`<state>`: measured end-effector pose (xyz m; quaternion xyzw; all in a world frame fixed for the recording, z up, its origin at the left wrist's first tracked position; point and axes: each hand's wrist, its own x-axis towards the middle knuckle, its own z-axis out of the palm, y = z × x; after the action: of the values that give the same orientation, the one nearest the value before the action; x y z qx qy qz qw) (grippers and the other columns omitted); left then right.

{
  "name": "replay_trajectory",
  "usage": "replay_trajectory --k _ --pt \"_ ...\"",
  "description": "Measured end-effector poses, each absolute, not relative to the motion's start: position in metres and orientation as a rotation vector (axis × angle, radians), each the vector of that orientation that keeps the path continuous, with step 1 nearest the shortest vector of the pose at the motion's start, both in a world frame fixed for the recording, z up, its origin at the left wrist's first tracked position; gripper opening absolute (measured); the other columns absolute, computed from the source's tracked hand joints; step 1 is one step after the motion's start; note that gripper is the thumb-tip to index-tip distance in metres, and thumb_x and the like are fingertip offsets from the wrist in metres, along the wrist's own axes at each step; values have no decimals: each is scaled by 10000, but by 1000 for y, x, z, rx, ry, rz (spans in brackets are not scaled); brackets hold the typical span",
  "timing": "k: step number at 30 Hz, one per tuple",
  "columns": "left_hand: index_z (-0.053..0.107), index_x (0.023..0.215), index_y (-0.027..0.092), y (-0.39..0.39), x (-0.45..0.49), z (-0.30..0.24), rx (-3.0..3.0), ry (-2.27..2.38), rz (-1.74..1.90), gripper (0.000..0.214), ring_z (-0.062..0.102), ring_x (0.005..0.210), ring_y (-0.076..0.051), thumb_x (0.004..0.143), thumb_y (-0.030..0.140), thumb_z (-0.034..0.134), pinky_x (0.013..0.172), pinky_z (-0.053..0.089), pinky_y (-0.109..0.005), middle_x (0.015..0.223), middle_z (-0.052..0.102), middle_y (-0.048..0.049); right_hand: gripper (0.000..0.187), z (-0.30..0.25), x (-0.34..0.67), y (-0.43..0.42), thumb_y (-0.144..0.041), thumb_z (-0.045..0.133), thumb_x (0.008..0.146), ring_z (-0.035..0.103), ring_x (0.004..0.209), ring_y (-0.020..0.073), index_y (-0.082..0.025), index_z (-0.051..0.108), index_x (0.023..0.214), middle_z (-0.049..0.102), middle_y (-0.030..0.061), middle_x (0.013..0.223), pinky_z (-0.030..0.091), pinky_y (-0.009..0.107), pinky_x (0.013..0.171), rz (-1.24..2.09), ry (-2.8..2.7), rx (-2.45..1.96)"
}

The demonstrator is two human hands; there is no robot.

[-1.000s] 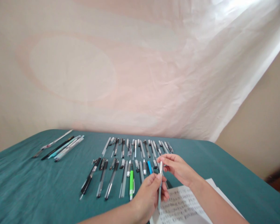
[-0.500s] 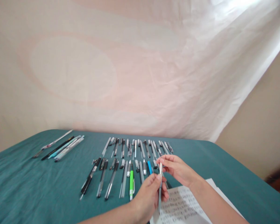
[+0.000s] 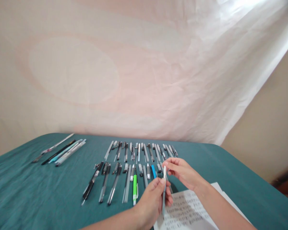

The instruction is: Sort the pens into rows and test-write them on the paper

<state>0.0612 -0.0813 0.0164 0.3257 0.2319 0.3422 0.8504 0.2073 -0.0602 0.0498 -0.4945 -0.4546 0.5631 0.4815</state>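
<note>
My left hand (image 3: 153,201) is closed around the middle of a slim white pen (image 3: 164,191) that stands nearly upright above the table. My right hand (image 3: 182,172) pinches the pen's top end with thumb and fingertips. Just beyond both hands lie two rows of pens (image 3: 134,166) on the teal tablecloth (image 3: 38,191), among them a bright green one (image 3: 135,188) and a blue one (image 3: 154,171). Below my hands lies a printed sheet of paper (image 3: 189,214).
A separate small group of several long pens (image 3: 61,151) lies at the far left of the table. A pale cloth backdrop (image 3: 134,70) hangs behind the table. The table's right edge drops off toward a beige wall (image 3: 273,127).
Hardly anything has moved; my right hand's fingers shifted slightly at the pen's top while my left hand kept its hold.
</note>
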Motion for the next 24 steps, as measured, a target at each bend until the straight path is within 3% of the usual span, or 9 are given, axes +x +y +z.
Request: replay_trajectory --k 13,19,24 --pt "488 791 124 -80 62 15 680 510 724 214 466 481 -76 802 334 453 501 313 -217 580 484 20 334 51 207 -60 -436 592 702 510 690 122 -146 657 855 608 61 849 390 228 576 1397 -1133 -1217" --pt "495 786 133 -81 63 14 685 531 716 253 461 477 -73 755 383 515 499 313 -215 583 482 26 275 48 204 -59 -399 670 635 450 543 74 -138 587 652 544 -17 594 366 204 524 1276 -1129 -1282" --pt "494 778 133 -80 63 11 688 544 705 256 454 470 -71 751 387 515 493 309 -215 579 479 26 260 49 207 -58 -381 666 646 482 600 85 -134 635 718 598 23 720 372 203 543 1333 -1092 -1209"
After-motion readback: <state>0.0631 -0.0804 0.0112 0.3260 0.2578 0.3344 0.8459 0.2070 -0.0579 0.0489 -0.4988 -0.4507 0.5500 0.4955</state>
